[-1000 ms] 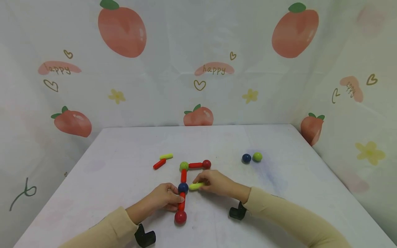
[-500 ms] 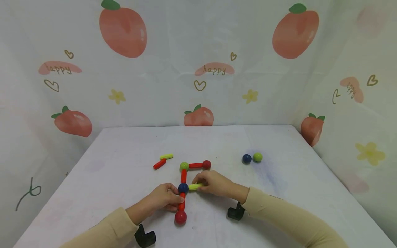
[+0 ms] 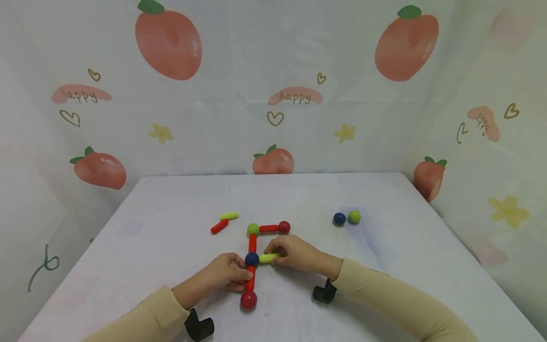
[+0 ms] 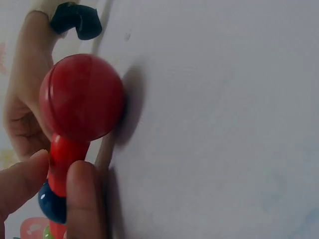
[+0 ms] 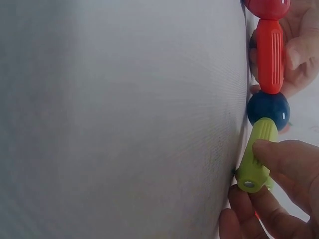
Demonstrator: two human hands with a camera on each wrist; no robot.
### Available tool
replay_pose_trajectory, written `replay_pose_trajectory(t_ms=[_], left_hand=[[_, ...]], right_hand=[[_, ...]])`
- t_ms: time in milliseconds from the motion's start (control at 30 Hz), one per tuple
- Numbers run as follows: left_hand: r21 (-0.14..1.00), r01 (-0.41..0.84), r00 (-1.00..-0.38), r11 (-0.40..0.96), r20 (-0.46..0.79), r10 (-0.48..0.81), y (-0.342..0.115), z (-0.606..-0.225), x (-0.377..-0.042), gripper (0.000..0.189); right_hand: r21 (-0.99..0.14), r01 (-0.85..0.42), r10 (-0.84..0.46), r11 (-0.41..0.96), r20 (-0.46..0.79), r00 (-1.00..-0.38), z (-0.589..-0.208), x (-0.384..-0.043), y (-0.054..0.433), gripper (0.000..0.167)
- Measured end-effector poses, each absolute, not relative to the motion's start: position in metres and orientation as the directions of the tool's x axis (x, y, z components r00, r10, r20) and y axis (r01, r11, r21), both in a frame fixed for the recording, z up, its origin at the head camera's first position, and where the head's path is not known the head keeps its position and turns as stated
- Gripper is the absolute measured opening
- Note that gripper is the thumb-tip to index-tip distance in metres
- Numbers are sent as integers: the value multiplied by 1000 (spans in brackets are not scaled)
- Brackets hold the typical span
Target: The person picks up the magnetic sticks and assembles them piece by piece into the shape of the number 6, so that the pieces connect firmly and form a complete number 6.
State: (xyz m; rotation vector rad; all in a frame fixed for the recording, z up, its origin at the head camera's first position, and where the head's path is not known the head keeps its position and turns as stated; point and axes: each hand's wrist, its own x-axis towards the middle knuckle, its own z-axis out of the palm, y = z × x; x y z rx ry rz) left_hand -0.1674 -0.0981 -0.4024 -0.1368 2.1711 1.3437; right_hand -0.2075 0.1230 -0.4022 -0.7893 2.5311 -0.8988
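Head: the left hand [image 3: 226, 273] grips a red plastic rod [image 3: 249, 286] adjoining a glossy dark-blue ball [image 3: 252, 259]. Right wrist: the right hand [image 5: 296, 174] pinches a lime-green plastic rod [image 5: 259, 149], apart a second ago, now touching that ball; likely a new branch, its hold hard to judge.

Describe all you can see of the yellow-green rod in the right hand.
The yellow-green rod is short, grooved lengthwise and looks like plastic, with a shiny, metal-looking spot in its free end. The right hand pinches it. Its other end meets the blue ball, so it extends rightward from there in the head view. Whether it touches the table is unclear.
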Motion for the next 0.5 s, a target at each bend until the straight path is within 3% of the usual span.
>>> replay_pose_trajectory(t_ms=[267,500], left_hand=[[752,-257,-883,607,-438,168,-113,-380,-178,37],[799,-74,-965,596,-209,161,-138,-346,-204,37]], right_hand=[[-660,-379,-600,648,-136,-788,-402,-207,123,25],[-654,-384,-600,652,-136,-788,-403,-207,123,26]])
